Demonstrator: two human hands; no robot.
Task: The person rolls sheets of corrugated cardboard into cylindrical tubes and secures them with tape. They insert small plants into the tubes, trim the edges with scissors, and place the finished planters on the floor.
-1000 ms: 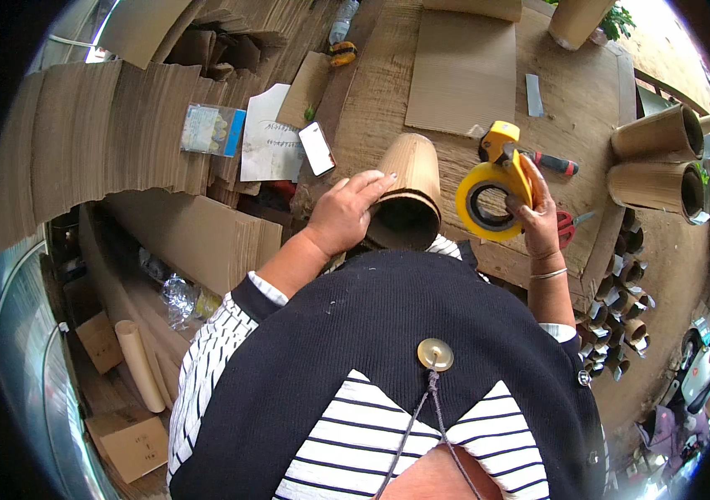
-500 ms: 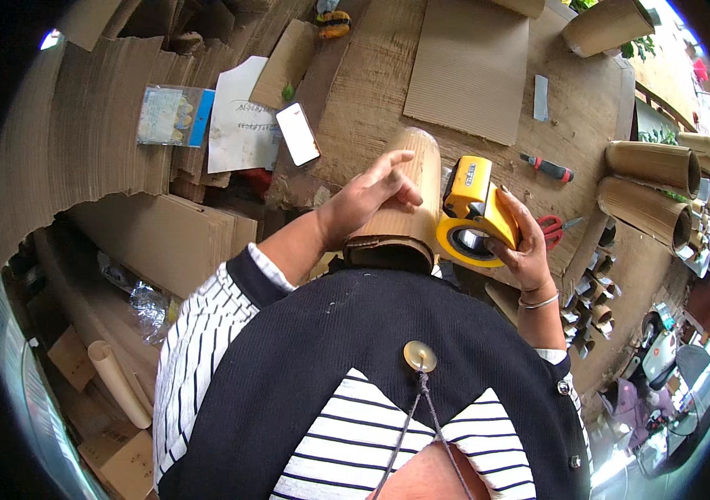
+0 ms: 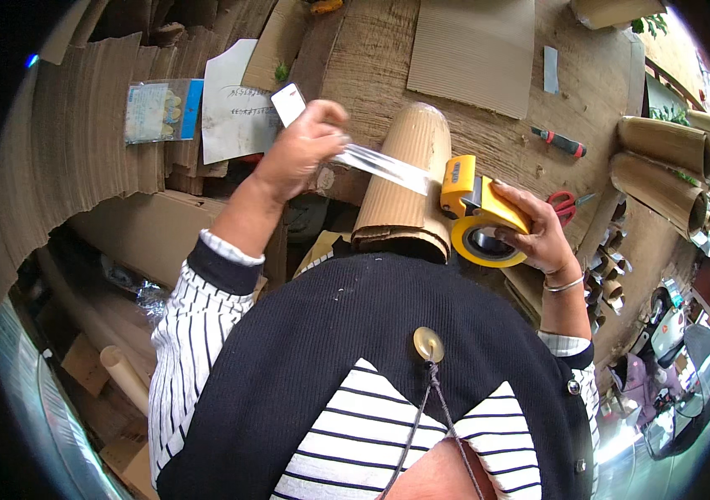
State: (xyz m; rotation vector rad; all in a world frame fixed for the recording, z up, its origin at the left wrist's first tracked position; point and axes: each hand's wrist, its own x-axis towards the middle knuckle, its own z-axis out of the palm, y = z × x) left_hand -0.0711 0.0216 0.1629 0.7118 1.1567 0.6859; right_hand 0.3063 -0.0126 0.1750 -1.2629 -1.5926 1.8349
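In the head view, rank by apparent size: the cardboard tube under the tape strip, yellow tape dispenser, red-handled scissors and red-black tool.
1. Cardboard tube
2. Yellow tape dispenser
3. Red-handled scissors and red-black tool: too alike to rank.

At the table's point(image 3: 372, 75) near edge you have one cardboard tube point(image 3: 397, 218), one tape dispenser point(image 3: 505, 208) and one tape strip point(image 3: 388, 171). Across the right edge you count two more tubes point(image 3: 663, 143), and inside it one pair of scissors point(image 3: 563, 208) and one red-and-black tool point(image 3: 559, 142). Toward the far edge lie one further tube point(image 3: 613, 12) and one cardboard sheet point(image 3: 472, 54); by the left edge, one phone point(image 3: 287, 102).
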